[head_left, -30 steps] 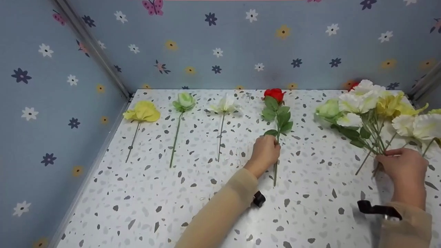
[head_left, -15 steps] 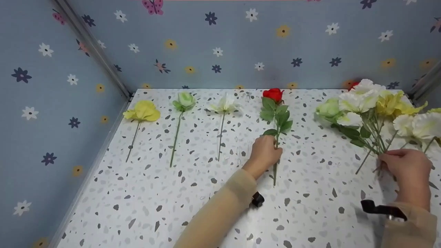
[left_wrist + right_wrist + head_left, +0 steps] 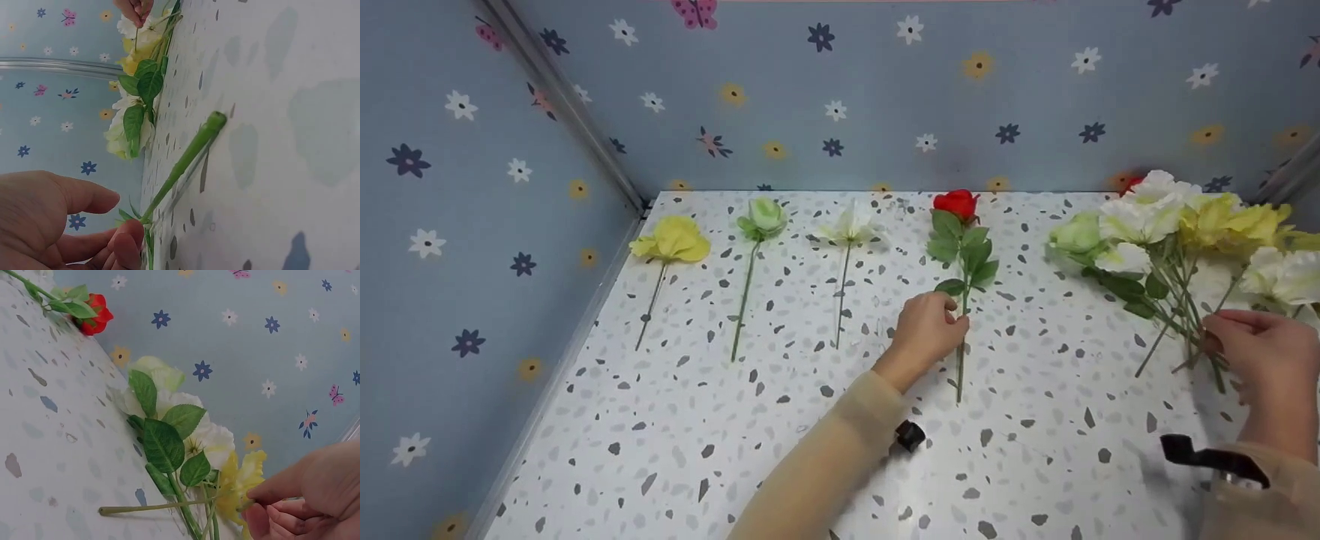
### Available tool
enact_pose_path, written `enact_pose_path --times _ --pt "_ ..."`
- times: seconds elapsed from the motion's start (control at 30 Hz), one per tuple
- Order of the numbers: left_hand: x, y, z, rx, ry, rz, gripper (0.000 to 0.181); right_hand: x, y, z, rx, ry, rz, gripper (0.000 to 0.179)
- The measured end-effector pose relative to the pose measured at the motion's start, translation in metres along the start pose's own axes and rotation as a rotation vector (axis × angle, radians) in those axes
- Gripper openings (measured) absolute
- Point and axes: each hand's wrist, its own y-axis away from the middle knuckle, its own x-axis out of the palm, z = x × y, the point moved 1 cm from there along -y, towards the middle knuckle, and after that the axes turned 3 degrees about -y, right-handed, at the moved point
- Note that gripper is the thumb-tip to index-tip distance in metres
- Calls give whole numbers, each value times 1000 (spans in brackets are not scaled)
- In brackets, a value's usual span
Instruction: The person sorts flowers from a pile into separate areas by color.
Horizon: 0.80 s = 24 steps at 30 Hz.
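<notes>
A red rose (image 3: 956, 205) with green leaves lies on the speckled table, its stem pointing toward the person. My left hand (image 3: 926, 330) is at that stem; in the left wrist view the thumb stands apart from the fingers, and the fingertips are right beside the stem (image 3: 185, 160). On the right, my right hand (image 3: 1264, 356) pinches a thin flower stem (image 3: 246, 503) between thumb and forefinger. That stem leads toward a yellow flower (image 3: 247, 472) in a pile of white, pale green and yellow flowers. Several other stems cross under the hand.
Left of the rose, a yellow flower (image 3: 671, 240), a pale green rose (image 3: 765, 217) and a white flower (image 3: 849, 229) lie in a spaced row. Flower-patterned blue panels (image 3: 885, 90) enclose the back and left sides. Another red bloom (image 3: 1131, 184) peeks out behind the pile.
My left hand has loosened from the rose stem and drawn slightly left. My right hand has moved right, and the yellow and white flowers at the pile's right side have shifted.
</notes>
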Motion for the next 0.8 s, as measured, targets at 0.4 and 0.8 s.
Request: enact_pose_path --times 0.4,0.8 --pt "-65 43 -19 -33 240 8 20 29 27 44 -66 -709 -33 11" --pt "-88 71 -7 65 452 -137 17 132 80 73 -373 -1147 435 18"
